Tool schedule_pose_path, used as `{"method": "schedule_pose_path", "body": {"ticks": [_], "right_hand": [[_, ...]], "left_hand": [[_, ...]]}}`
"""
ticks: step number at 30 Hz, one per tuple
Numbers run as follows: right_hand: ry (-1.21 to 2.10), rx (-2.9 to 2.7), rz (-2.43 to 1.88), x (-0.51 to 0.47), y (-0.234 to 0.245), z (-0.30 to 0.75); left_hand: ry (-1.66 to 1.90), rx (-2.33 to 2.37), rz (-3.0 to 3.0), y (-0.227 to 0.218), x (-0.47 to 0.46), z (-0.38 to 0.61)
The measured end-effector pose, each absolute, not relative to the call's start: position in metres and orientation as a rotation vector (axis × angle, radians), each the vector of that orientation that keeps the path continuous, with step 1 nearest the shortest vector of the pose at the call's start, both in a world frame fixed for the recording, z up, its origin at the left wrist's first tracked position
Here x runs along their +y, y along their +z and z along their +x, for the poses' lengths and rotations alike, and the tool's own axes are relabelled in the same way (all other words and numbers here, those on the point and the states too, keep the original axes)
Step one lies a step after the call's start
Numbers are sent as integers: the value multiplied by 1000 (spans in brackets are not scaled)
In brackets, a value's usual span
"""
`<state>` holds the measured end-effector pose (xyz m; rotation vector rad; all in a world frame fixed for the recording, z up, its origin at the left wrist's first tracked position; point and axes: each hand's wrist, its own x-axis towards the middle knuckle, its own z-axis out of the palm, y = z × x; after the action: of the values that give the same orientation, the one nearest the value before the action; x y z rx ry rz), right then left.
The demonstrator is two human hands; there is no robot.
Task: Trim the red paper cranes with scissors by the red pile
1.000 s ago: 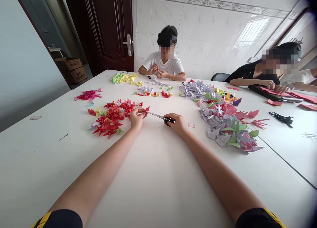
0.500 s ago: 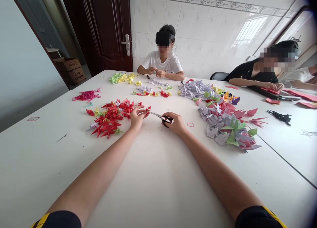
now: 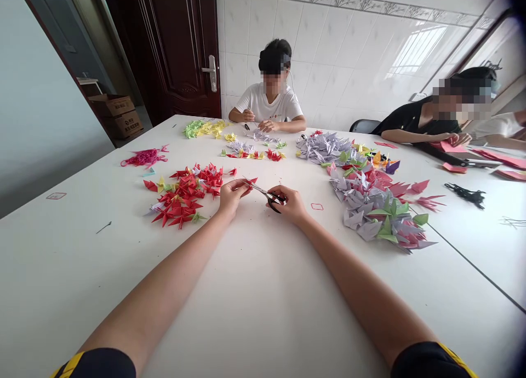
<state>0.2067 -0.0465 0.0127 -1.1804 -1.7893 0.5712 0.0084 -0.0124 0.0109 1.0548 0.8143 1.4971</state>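
Observation:
My left hand (image 3: 233, 197) pinches a small red paper crane (image 3: 249, 181) between its fingertips. My right hand (image 3: 291, 204) is shut on a pair of black-handled scissors (image 3: 268, 196), whose steel blades point left toward that red paper. Just left of my left hand lies a heap of red origami cranes (image 3: 184, 196), mixed with a few yellow and green ones. A pile of lilac, green and pink paper cranes (image 3: 373, 208) lies to the right of my right hand.
The white table (image 3: 263, 307) extends ahead. Smaller crane groups (image 3: 246, 148) and a pink strand bundle (image 3: 144, 158) lie on it. A person (image 3: 269, 104) sits opposite, and another (image 3: 423, 118) sits right, near red paper sheets (image 3: 501, 160). A black bundle (image 3: 466, 195) lies right.
My hands have drawn slightly closer together. The scissors have tilted, with their blades now nearer the red paper crane in my left hand.

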Motion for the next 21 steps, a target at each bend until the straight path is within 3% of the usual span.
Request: {"method": "schedule_pose_path", "body": {"ticks": [21], "right_hand": [[679, -1743, -1213, -50, 14, 197]], "left_hand": [[1503, 773, 938, 13, -14, 9]]}}
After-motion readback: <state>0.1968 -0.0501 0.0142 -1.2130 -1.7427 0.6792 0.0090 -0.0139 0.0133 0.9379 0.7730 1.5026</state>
